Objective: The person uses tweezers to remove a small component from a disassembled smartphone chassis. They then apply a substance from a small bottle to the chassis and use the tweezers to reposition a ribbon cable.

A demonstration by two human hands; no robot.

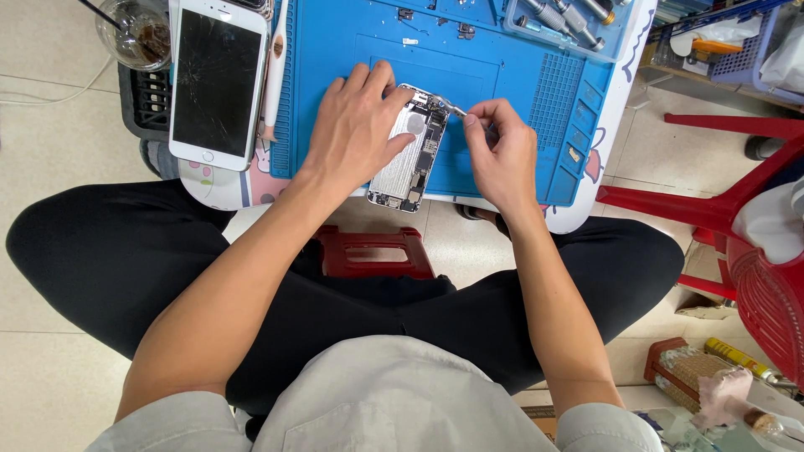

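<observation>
On the low table:
Blue work mat: spread across the tabletop, under both hands.
White phone: laid left of the mat, its dark screen cracked.
Opened phone body: rested at the mat's near edge, circuitry exposed.
Left hand: pressed flat on the opened phone body, fingers spread.
Right hand: pinched closed around a thin metal tool, whose tip is set at the body's top corner.

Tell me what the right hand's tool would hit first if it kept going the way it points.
The right hand points its thin tool up-left; the tip already seems to touch the opened phone at its top edge.
</observation>
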